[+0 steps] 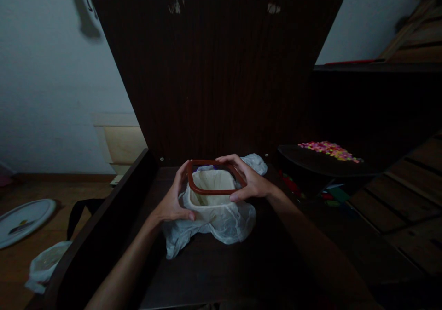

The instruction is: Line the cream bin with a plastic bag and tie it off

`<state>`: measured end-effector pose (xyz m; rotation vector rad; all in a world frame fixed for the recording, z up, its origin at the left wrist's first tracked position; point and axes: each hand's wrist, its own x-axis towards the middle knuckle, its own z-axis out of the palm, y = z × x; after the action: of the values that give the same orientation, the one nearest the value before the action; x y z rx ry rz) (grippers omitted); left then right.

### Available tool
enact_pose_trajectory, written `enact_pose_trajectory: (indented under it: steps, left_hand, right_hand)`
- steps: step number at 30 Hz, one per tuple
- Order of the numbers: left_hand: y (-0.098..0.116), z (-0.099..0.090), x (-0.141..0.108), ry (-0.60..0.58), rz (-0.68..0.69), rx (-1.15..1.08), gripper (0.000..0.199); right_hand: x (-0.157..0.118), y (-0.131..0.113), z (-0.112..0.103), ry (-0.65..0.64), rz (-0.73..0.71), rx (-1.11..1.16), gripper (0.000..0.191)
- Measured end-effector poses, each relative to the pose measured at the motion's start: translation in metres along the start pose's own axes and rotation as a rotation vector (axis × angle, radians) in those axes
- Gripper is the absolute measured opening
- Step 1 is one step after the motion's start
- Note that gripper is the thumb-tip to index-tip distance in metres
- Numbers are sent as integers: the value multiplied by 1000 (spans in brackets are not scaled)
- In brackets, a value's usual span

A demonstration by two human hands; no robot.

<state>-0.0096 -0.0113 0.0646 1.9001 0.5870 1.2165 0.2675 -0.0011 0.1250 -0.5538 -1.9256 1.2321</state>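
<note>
A small bin (212,200) stands on a dark wooden surface (193,273), with a white plastic bag (238,227) lining it and folded down around its outside. Over the bin's mouth is a reddish-brown ring frame (210,192), slightly above the bin's far side. My left hand (175,199) curves round the left side, fingers at the frame's far left corner and thumb against the bagged bin. My right hand (247,179) grips the frame's right side, fingers on the far edge and thumb at the near right corner.
A dark panel (214,71) rises behind the bin. To the right, a dark corner shelf (293,158) bears pink and yellow small pieces (331,150). A raised board (103,218) edges the left side. On the floor are a white oval lid (37,209) and another white bag (44,264).
</note>
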Motion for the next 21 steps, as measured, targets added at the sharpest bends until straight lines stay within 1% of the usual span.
enact_pose_trajectory:
  steps: [4,7,10,12,13,15,17,18,19,21]
  left_hand:
    - [22,-4,6,88,96,44,97]
    - [42,-1,11,129,115,87,75]
    - [56,4,16,125,149,89,55]
    - [61,6,18,127,211,60,41]
    - [62,7,20,138,248,44,35]
    - [67,8,21,172,317,44,27]
    - [73,9,22,191,385,113,22]
    - [78,11,21,185,416,182,20]
    - [82,13,21,166,444,270,17]
    - [91,19,19,114,497,477,11]
  right_hand:
    - [0,-3,-3,-91,-128,103,95]
    - [2,-3,-1,-180,-190,199,98]
    - [4,-2,1,-231,-187,303,98]
    - [4,-1,0,-239,-173,345,97]
    - [3,-2,-1,-235,-157,353,93]
    - [2,-3,-4,-196,-121,324,76]
    - [1,-5,-6,-110,-104,217,52]
    - [0,-6,-7,-52,-111,145,44]
    - [-1,-7,-8,11,-126,74,40]
    - [-2,-8,-8,122,-163,-30,41]
